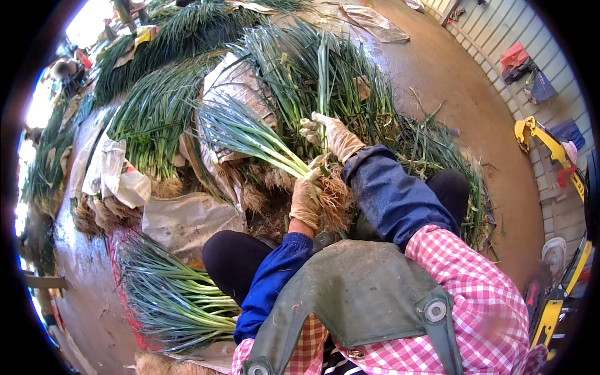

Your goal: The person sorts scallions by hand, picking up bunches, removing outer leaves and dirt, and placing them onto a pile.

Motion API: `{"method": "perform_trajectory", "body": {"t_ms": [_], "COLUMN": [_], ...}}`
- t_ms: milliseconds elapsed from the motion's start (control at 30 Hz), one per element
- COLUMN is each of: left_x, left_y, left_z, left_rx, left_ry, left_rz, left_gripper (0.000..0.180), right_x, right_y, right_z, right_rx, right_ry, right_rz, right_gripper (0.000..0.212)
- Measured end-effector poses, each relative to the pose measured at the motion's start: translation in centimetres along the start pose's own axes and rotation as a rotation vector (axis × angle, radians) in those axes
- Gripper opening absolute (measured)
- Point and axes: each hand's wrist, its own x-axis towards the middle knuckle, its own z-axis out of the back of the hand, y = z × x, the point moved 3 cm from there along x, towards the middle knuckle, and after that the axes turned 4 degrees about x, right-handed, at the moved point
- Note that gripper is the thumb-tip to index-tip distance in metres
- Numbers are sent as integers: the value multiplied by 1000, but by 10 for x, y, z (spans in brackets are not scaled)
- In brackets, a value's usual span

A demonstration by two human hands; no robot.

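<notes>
My left hand [305, 199], in a dirty pale glove, is closed around a bunch of green onions [269, 140] just above the tangled brown roots [335, 201]. The bunch slants away to the upper left, its leaves fanned out. My right hand [337, 137], gloved too, is a little farther off and to the right. Its fingers are closed around an upright green onion stalk [323, 87] in front of the big heap of green onions [281, 62]. The lower end of that stalk is partly hidden by the glove and the held bunch.
By my left knee lies a pile of green onions [181, 294] on a red-edged sheet. More bundles [156, 119] with roots stand at the far left among sacks [190, 222]. At right are a wet brown floor [500, 169], a tiled wall [519, 50] and a yellow machine arm [550, 140].
</notes>
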Motion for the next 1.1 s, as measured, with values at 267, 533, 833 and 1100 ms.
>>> {"method": "perform_trajectory", "body": {"t_ms": [267, 533, 833, 1100], "left_x": [16, 7, -3, -6], "left_y": [25, -2, -18, -10], "left_z": [-11, -6, -17, -16], "left_rx": [-108, -3, -224, -300], "left_ry": [-52, -38, 119, 158], "left_rz": [92, 57, 40, 88], "left_gripper": [10, 20, 30, 27], "right_x": [-7, -53, -41, 9], "right_y": [-8, 1, 75, -12], "right_z": [25, 60, 56, -3], "right_rx": [-585, -388, -486, 31], "right_ry": [102, -92, -245, 280], "right_rz": [90, 86, 444, -23], "right_gripper": [36, 25, 23, 38]}}
